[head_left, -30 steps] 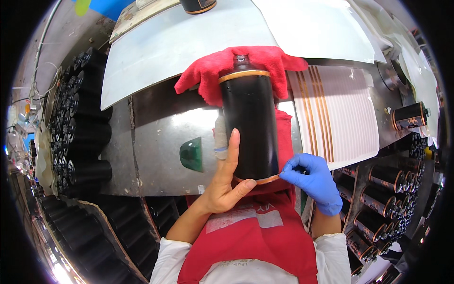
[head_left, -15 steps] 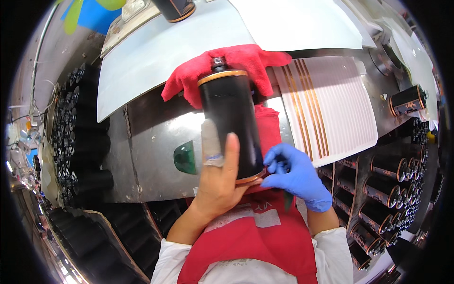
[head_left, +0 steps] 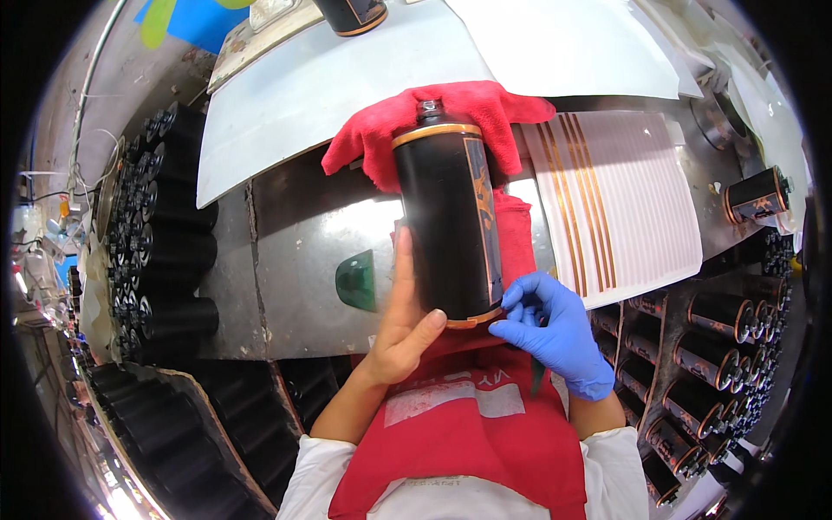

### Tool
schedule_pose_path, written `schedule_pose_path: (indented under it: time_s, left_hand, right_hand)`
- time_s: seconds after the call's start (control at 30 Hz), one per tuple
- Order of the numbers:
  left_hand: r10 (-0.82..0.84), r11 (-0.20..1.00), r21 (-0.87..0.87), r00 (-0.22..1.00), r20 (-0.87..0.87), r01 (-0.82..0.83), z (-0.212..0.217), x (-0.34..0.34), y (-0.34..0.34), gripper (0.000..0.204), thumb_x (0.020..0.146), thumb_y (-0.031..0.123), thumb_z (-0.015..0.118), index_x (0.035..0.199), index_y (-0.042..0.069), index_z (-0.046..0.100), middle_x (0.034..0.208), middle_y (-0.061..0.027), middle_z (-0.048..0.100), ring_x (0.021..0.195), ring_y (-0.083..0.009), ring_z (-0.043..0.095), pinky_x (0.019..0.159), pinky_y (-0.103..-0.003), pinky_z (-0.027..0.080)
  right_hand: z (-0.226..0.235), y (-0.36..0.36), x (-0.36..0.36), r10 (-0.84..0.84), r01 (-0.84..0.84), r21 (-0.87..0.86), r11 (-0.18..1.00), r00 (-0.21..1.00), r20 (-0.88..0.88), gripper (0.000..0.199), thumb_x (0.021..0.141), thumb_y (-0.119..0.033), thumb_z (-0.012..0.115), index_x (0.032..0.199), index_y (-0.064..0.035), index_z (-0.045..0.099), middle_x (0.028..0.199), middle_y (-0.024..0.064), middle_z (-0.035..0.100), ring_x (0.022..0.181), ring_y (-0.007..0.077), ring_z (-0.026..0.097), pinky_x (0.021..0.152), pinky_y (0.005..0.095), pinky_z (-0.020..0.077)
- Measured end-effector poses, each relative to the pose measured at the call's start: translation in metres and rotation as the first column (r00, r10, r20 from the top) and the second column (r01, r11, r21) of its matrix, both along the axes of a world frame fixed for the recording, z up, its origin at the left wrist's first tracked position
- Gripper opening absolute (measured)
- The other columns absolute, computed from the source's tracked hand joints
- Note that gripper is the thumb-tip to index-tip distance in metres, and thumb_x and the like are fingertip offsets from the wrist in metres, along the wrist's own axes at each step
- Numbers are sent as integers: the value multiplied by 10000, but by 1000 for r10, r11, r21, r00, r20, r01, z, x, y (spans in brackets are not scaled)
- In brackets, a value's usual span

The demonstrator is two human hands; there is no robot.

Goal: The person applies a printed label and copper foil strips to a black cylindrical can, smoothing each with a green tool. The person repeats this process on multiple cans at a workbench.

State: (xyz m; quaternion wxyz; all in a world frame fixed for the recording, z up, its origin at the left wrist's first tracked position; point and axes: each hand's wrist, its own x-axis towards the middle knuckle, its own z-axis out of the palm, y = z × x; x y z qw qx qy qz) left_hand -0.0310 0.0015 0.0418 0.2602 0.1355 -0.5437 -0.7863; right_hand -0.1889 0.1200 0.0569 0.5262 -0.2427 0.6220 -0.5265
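A black bottle (head_left: 439,225) with gold bands at its shoulder and base lies neck-away from me, its neck on a folded red cloth (head_left: 374,141). Along its right side shows a grey panel with an orange figure. My bare left hand (head_left: 401,334) rests against the bottle's lower left side, fingers stretched and thumb out by the base. In a blue glove, my right hand (head_left: 553,325) is closed in a pinch at the right of the base, at the thin gold strip (head_left: 472,321) running around that edge. The strip's end is hidden by the fingertips.
A green scraper-like piece (head_left: 355,281) lies left of the bottle on the metal table (head_left: 295,251). To the right is a white backing sheet (head_left: 659,199) with several gold strips. Black bottles (head_left: 178,251) stack at left, labelled ones (head_left: 715,316) at right. White boards (head_left: 347,95) lie beyond.
The bottle has rolled, bringing its grey and orange panel into sight on the right. My left hand has slid from its top to its left side. My right hand stays by the base.
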Motion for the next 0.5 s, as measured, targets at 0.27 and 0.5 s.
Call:
schedule_pose_path:
  time_s: [0.27, 0.5]
  left_hand:
    - [32, 952, -300, 954, 297, 61, 7, 5, 7, 768, 917, 81, 431, 1407, 7, -156, 1494, -196, -20, 1372, -279, 92, 1088, -375, 134]
    - [54, 944, -327, 965, 256, 34, 9, 7, 9, 792, 850, 133, 582, 1419, -36, 57, 1487, -242, 14, 1387, -342, 28, 1105, -384, 65]
  right_hand:
    - [6, -2, 6, -101, 100, 23, 995, 994, 48, 258, 707, 3, 747, 880, -49, 563, 728, -45, 512, 608, -13, 439, 554, 128, 410]
    - [12, -4, 15, -142, 144, 25, 989, 987, -72, 253, 703, -1, 752, 871, -51, 570, 720, -50, 520, 609, -16, 439, 542, 127, 396]
